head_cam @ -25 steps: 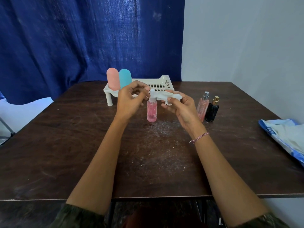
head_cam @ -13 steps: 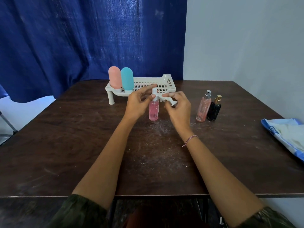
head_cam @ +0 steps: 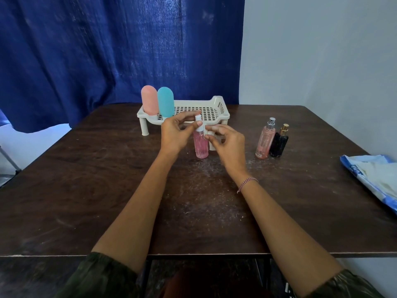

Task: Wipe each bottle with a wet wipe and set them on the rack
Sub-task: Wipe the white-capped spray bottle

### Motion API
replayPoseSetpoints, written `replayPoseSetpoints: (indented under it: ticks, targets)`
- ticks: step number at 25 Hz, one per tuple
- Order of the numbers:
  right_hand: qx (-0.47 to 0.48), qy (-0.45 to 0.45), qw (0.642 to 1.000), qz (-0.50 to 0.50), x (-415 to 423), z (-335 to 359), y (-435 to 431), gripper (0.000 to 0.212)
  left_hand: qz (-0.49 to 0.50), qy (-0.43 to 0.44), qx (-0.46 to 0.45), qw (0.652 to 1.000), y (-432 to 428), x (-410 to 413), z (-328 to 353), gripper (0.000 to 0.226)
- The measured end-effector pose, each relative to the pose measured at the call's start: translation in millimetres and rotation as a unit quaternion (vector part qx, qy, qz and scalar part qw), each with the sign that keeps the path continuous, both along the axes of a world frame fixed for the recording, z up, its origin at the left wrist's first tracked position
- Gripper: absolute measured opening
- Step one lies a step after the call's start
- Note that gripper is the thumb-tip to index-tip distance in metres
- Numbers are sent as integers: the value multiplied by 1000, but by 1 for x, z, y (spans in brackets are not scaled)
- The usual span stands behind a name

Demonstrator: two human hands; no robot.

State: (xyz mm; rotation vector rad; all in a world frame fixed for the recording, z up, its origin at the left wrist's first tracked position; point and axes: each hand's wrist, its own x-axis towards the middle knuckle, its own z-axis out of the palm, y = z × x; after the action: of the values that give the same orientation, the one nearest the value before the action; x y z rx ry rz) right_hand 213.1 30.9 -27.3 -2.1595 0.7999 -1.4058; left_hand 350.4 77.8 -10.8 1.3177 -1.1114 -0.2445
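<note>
Room on rack (head_cam: 219,104) (bottles (head_cam: 165,102) at left)

Dark brown tabletop (head_cam: 86,201) fills your view, worn and scuffed. White specks (head_cam: 204,190) are scattered across its middle. A blue-and-white pack (head_cam: 373,177) lies at your far right, running out of view. A deep blue curtain (head_cam: 107,50) hangs behind the tabletop, covering the left and centre. A plain pale wall (head_cam: 322,50) is to the right of it. Pale floor (head_cam: 36,143) shows below the curtain on your left, with a thin metal leg (head_cam: 9,158) at the edge. A dark frame (head_cam: 264,274) sits under the near edge.
</note>
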Motion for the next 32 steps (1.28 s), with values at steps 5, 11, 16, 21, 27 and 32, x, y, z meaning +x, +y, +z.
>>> replayPoseSetpoints:
  ticks: [5, 11, 16, 21, 27, 32]
  targets:
    - [-29, 8, 999, -10, 0, -1, 3, 25, -4, 20, -6, 1000, -1, -3, 0, 27]
    - [-119, 55, 991, 4, 4, -5, 9, 21, 25, 19, -6, 999, -2, 1, -1, 29]
    - [-161, 108, 981, 32, 3, -4, 9, 24, 11, 42, -5, 999, 0, 1, 0, 30]
    - [-108, 74, 991, -6, -5, 0, -1, 23, -15, 82, -6, 996, 2, -1, 0, 31]
    - [-150, 77, 985, 32, 3, -2, 7, 20, -12, 72, -1, 997, 3, 0, 2, 31]
    - [-123, 91, 986, 61, 3, -3, 6, 19, -17, 111, 18, 993, 1, 4, 1, 35]
